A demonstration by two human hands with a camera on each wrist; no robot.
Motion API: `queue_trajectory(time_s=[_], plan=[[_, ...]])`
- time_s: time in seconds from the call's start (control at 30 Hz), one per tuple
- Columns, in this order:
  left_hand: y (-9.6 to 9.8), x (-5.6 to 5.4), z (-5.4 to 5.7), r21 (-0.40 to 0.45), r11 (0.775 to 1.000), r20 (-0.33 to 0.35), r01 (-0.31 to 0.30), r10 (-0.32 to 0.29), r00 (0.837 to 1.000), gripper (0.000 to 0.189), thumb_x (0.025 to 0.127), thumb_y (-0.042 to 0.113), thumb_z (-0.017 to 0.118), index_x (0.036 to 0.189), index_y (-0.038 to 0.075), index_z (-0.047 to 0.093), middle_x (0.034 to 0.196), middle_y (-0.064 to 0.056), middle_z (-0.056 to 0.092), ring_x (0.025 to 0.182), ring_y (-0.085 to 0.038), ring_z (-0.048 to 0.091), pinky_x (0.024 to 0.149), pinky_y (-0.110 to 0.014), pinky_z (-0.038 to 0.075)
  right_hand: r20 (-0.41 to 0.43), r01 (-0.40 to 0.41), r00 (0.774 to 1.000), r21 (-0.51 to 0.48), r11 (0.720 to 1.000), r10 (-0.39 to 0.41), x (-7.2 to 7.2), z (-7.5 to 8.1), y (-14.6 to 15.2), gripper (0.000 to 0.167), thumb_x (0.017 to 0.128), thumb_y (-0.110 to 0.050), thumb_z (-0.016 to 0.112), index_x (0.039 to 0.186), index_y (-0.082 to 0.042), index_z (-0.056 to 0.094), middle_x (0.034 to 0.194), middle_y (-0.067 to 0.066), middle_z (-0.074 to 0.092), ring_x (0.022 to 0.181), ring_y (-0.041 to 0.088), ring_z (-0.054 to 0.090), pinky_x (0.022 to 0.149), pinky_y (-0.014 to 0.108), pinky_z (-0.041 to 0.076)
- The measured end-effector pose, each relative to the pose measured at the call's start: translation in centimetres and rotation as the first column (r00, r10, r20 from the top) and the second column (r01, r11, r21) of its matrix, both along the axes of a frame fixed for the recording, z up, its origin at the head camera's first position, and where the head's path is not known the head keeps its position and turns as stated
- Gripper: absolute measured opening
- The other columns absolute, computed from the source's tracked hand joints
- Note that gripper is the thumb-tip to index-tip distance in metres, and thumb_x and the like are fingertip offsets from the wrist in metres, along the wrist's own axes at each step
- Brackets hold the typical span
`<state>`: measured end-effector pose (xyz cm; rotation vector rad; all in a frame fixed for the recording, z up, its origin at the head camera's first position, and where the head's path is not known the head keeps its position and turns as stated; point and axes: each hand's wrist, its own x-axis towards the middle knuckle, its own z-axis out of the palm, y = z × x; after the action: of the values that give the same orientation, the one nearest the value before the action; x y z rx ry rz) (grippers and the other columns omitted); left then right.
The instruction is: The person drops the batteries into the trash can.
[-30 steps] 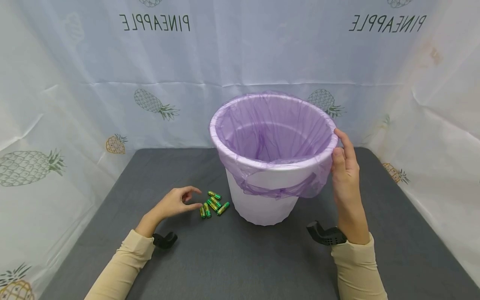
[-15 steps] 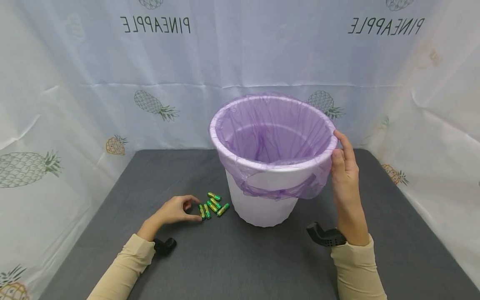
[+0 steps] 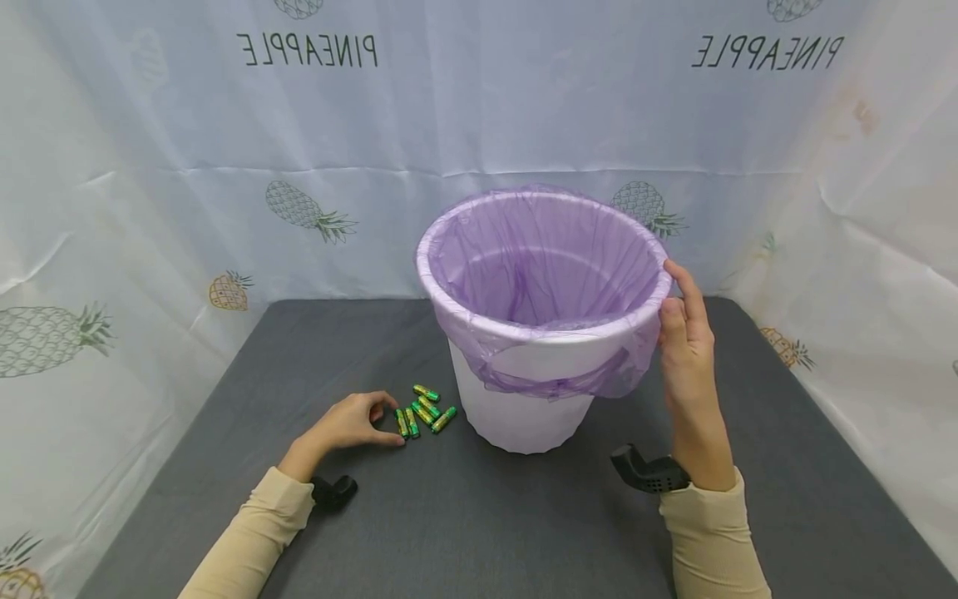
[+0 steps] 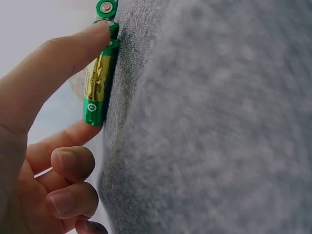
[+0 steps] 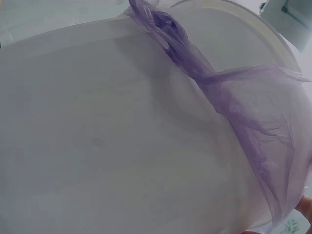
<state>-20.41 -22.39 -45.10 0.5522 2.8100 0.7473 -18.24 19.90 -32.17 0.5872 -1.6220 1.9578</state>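
Several green and gold batteries (image 3: 425, 411) lie in a loose cluster on the dark table, left of the bin. My left hand (image 3: 352, 421) pinches the leftmost battery (image 4: 97, 88) between thumb and index finger, one at each end. In the left wrist view that battery lies along the cloth, with the remaining fingers curled beside it. A white trash bin (image 3: 524, 424) stands upright, lined with a purple plastic bag (image 3: 557, 385) folded over its rim. My right hand (image 3: 690, 358) rests against the right side of the rim, fingers fairly straight; some fingertips are hidden.
Dark grey cloth covers the table (image 3: 479, 532). White curtains with pineapple prints (image 3: 479, 100) surround the back and sides. A black wrist mount (image 3: 647, 472) sits at the right wrist; a similar black mount (image 3: 333, 492) sits at the left.
My left hand has come slightly nearer, and its thumb and index finger have settled on the leftmost battery's ends. The right hand and the bin stay put.
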Motion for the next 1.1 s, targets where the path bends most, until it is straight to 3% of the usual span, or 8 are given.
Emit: queue_trajectory(time_s=[0.53, 1.1], plan=[[-0.1, -0.2, -0.1, -0.001, 1.000, -0.033, 0.013, -0.013, 0.999, 0.048, 0.076, 0.040, 0.080, 0.110, 0.009, 0.065, 0.069, 0.005, 0.040, 0.058, -0.004, 0.032, 0.056, -0.021, 0.026, -0.012, 0.004, 1.000, 0.006, 1.000, -0.004, 0.0, 0.1, 0.0, 0.039, 0.101, -0.017, 0.049, 0.140, -0.017, 0.048, 0.073, -0.012, 0.049, 0.061, 0.003, 0.039, 0.056, 0.015, 0.033], [-0.7, -0.7, 1.8, 0.055, 0.998, -0.056, -0.015, 0.018, 0.998, 0.047, 0.077, 0.036, 0.079, 0.112, 0.007, 0.064, 0.071, 0.002, 0.042, 0.060, -0.005, 0.033, 0.059, -0.022, 0.030, 0.028, 0.042, 0.999, -0.005, 0.999, -0.042, 0.1, 0.2, -0.2, 0.038, 0.100, -0.018, 0.050, 0.138, -0.018, 0.050, 0.074, -0.012, 0.052, 0.063, 0.002, 0.042, 0.058, 0.015, 0.034]])
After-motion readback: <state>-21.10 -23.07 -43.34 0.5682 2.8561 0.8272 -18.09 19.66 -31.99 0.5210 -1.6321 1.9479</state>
